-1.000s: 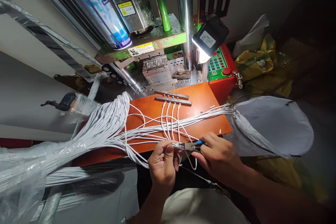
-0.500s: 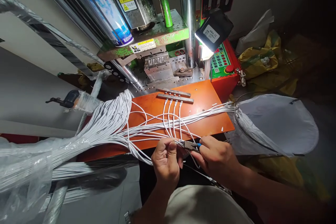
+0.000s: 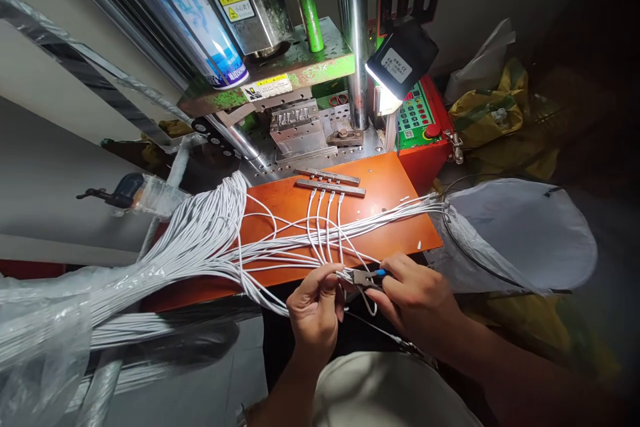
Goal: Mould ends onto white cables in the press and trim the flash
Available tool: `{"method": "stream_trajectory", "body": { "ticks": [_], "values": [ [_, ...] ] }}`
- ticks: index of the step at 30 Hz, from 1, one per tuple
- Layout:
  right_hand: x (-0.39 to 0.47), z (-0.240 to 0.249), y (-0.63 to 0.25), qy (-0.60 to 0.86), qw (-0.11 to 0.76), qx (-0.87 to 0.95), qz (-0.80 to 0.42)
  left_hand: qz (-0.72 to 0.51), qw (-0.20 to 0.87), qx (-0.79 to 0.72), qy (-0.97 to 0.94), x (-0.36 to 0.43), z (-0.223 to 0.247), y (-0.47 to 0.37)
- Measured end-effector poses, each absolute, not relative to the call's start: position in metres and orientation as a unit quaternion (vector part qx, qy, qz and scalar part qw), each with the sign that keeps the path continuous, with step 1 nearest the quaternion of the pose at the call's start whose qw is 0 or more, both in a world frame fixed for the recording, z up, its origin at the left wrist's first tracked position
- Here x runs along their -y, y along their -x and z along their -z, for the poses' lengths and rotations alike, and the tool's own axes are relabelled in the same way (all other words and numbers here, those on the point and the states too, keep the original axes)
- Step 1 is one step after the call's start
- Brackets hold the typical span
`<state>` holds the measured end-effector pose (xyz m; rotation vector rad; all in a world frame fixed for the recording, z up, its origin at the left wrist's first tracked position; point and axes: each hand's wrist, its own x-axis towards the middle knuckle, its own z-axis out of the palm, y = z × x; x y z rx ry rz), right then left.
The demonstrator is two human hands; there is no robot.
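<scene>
Thumb and fingers of my left hand (image 3: 316,310) are closed in a pinch on white cable ends (image 3: 343,273) in front of the orange board. My right hand (image 3: 417,293) is wrapped around the blue handles of small pliers (image 3: 361,277). The pliers' metal jaws point left and meet the cable ends at my left fingertips. Exactly what lies between the jaws is too small to tell. Beyond my hands, several white cables run up to a metal bar (image 3: 330,188), with small connectors at their ends. A second metal bar (image 3: 326,176) lies behind it.
Long bundles of white cable (image 3: 210,227) cross the orange board (image 3: 400,177) from the left. Behind it stands a press with a metal mould block (image 3: 299,127), a lit lamp (image 3: 403,60) and a red control box (image 3: 425,120). A white, bag-like cover (image 3: 530,233) is at right.
The whole view has shifted slightly, so the scene sits a little further left. Both hands keep their holds, with the pliers still at the cable ends.
</scene>
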<state>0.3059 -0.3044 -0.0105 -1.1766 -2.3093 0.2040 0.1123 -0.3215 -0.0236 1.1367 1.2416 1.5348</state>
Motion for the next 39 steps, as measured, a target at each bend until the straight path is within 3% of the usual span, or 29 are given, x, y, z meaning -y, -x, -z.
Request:
{"method": "stream_trajectory", "body": {
  "ticks": [8,18,26,29,35,37,39],
  "values": [
    [0.310,0.017,-0.303,0.423,0.266,0.862,-0.086,-0.563,0.423,-0.547,-0.453,0.329,0.018,-0.107],
    [0.308,0.009,-0.309,0.403,0.207,0.867,-0.208,-0.537,0.407,-0.542,-0.503,0.338,0.028,-0.093],
    [0.313,0.017,-0.302,0.422,0.271,0.854,-0.139,-0.512,0.459,-0.564,-0.458,0.336,0.013,-0.096],
    [0.315,0.017,-0.304,0.421,0.269,0.832,-0.242,-0.501,0.497,-0.567,-0.424,0.336,0.005,-0.100],
    [0.314,0.013,-0.312,0.398,0.198,0.643,-0.624,-0.482,0.532,-0.551,-0.426,0.335,-0.003,-0.101],
    [0.316,0.013,-0.313,0.400,0.197,0.646,-0.619,-0.479,0.532,-0.550,-0.430,0.335,-0.002,-0.102],
    [0.320,0.015,-0.311,0.430,0.222,0.718,-0.500,-0.485,0.508,-0.557,-0.443,0.336,0.001,-0.104]
  ]
}}
